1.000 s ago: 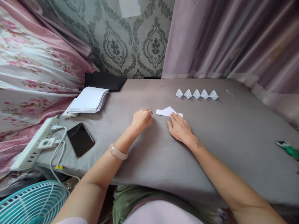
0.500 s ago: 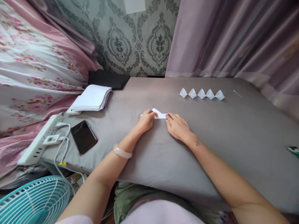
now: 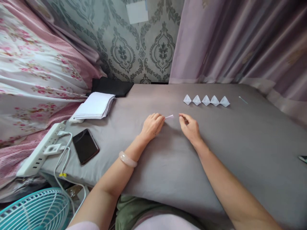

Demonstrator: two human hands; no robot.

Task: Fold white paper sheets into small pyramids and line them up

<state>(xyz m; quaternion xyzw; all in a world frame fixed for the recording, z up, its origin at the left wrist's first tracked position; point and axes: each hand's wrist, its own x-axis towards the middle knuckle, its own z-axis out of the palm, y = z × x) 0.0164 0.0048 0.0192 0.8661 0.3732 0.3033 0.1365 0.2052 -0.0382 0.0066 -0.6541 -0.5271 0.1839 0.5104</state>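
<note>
My left hand [image 3: 153,126] is closed on a piece of folded white paper [image 3: 169,116]. The paper sticks out to the right past my fingertips and shows nearly edge-on, as a thin strip; the rest is hidden by the hand. A short way to the right, my right hand [image 3: 190,128] is apart from the paper. Its fingers are half bent, the thumb a little below the index finger, and nothing shows between them. Farther back stands a row of several small pointed folded white papers [image 3: 206,100].
A stack of white paper [image 3: 96,105] lies at the left, by a black flat item [image 3: 111,86]. Nearer are a phone [image 3: 85,146], a white power strip [image 3: 40,153] with cables and a turquoise fan [image 3: 35,207]. A thin stick [image 3: 243,100] lies at the far right.
My right hand has let go of the paper and moved right. My left hand has lifted and tilted the paper, so it now shows edge-on. The view has tipped up slightly.
</note>
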